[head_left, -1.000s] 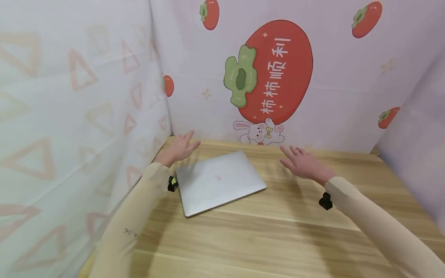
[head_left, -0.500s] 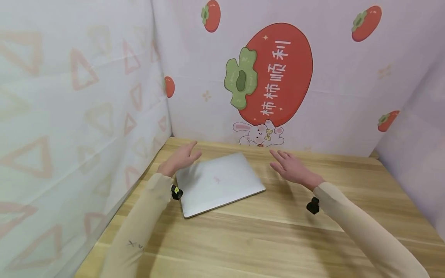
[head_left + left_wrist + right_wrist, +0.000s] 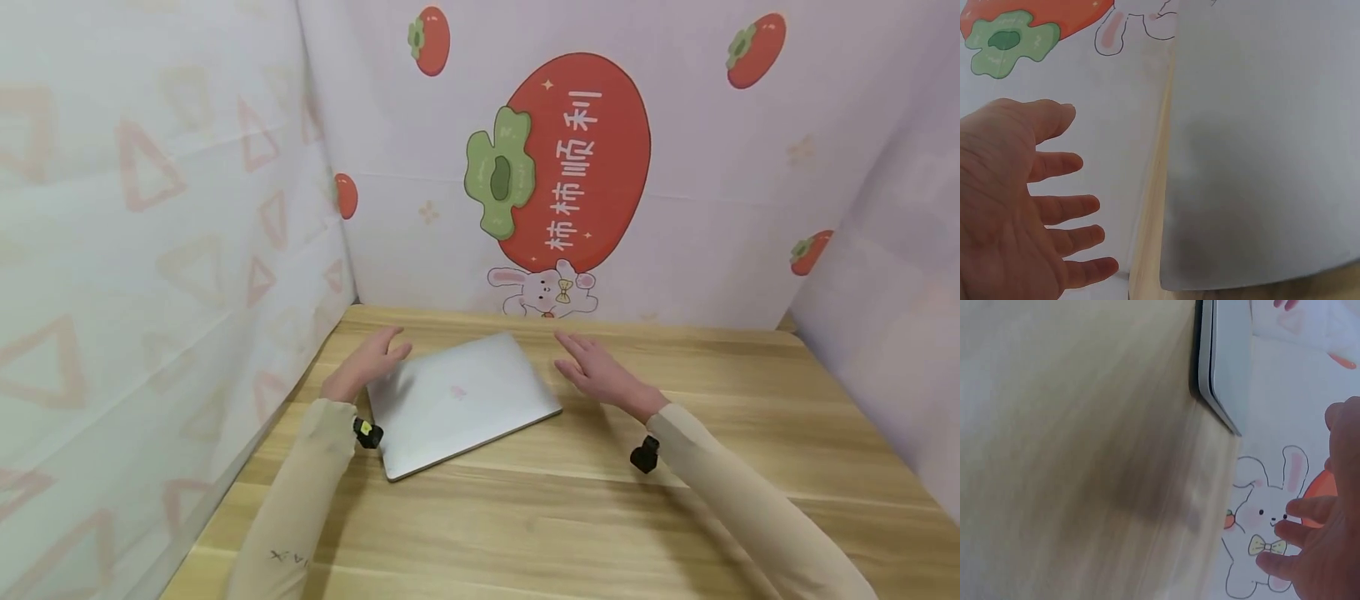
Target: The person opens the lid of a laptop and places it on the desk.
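A closed silver laptop point(image 3: 465, 408) lies flat and slightly turned on the wooden table. My left hand point(image 3: 367, 364) hovers by its far left corner, fingers extended and holding nothing; in the left wrist view this hand point(image 3: 1016, 206) has its fingers spread, apart from the laptop point(image 3: 1266, 150). To the right of the laptop's right edge, my right hand point(image 3: 600, 375) is held above the table with fingers fairly straight. The right wrist view has that hand point(image 3: 1329, 519) apart from the laptop's edge point(image 3: 1225, 369), with nothing in its grasp.
The wooden table point(image 3: 525, 533) extends in front of the laptop and to its right. A white cloth point(image 3: 697, 250) printed with a large red persimmon and a rabbit hangs behind it. Another patterned cloth point(image 3: 165, 333) hangs close along the left side.
The right hand has come left, nearer the laptop's right edge. The left hand has lowered slightly toward the laptop's left side. The laptop stays in place while the head view shifts a little.
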The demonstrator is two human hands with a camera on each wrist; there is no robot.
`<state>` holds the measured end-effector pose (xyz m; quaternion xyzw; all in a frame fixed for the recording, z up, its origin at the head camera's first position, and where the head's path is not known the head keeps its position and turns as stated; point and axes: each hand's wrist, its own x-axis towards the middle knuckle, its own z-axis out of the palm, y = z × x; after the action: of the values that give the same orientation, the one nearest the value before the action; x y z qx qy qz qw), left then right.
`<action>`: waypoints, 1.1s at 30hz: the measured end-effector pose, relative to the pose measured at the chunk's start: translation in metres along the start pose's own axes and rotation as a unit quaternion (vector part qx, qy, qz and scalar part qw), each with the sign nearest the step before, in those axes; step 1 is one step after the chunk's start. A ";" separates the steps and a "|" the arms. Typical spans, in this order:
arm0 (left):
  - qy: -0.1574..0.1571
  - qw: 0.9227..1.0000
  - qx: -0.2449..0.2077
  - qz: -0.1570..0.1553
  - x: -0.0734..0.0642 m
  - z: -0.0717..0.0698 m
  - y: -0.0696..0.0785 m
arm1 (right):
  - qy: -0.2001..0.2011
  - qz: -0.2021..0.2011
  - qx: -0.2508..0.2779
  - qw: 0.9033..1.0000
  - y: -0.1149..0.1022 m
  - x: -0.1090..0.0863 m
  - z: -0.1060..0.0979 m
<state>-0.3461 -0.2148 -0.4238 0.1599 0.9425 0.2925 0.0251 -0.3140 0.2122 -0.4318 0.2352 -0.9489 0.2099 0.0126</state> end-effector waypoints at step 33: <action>-0.002 0.994 0.057 -0.095 -0.013 0.002 -0.013 | -0.011 0.043 0.055 0.998 -0.029 -0.004 0.036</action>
<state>-0.3373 -0.2278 -0.4337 0.0718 0.9685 0.2342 0.0456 -0.2943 0.1758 -0.4536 0.1966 -0.9453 0.2594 -0.0195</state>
